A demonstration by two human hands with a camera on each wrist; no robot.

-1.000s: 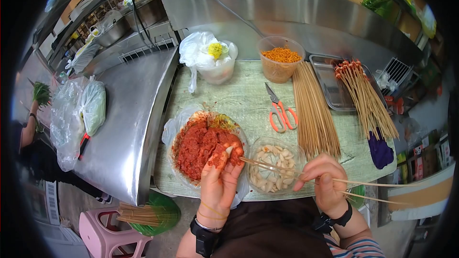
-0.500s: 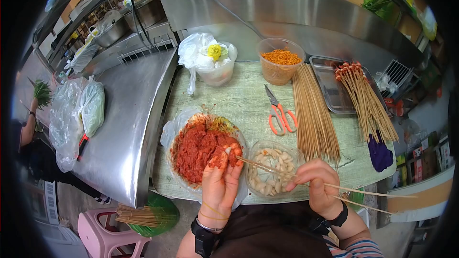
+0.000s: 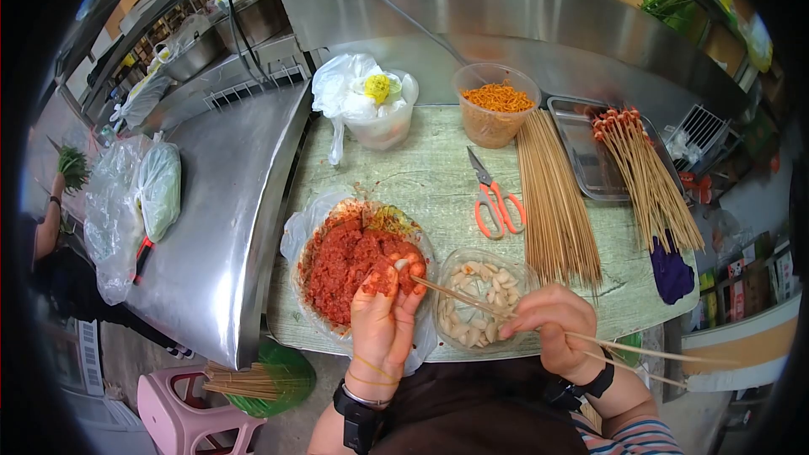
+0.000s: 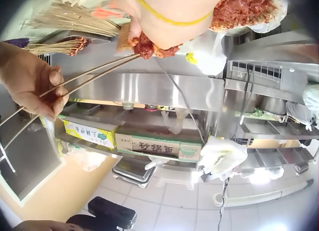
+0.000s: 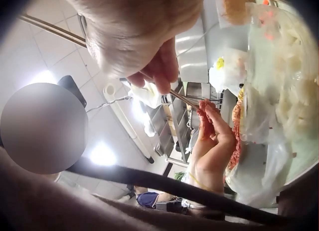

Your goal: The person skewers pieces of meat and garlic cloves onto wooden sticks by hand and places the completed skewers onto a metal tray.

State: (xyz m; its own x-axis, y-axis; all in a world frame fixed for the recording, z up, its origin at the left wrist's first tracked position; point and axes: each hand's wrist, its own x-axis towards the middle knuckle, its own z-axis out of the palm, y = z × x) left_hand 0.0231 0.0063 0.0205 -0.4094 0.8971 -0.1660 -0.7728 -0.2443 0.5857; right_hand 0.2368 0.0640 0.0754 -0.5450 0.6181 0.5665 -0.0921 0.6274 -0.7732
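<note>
The left hand [image 3: 381, 320], its fingertips coated in red paste, pinches a small paste-smeared piece with a pale part showing [image 3: 402, 264], at the right edge of the bowl of red paste [image 3: 341, 274]. Two thin skewers [image 3: 459, 295] run from that piece to the right hand [image 3: 560, 329], which grips them between thumb and fingers; their far ends stick out to the right. In the left wrist view the skewer tips meet the red paste [image 4: 145, 47] at the left fingers. Below the skewers stands a clear container of pale cloves [image 3: 497, 286].
Orange-handled scissors [image 3: 497, 202], a pile of bare skewers [image 3: 556, 202], a tub of orange shreds [image 3: 497, 105] and a bagged tub [image 3: 379, 122] stand behind. A metal tray [image 3: 581, 160] with loaded skewers [image 3: 645, 177] is at right. Another person's arm [image 3: 49, 223] shows at far left.
The right hand has shifted slightly left and down with the skewers, whose tips stay at the left fingers. The left hand has moved barely, still pinching the piece.
</note>
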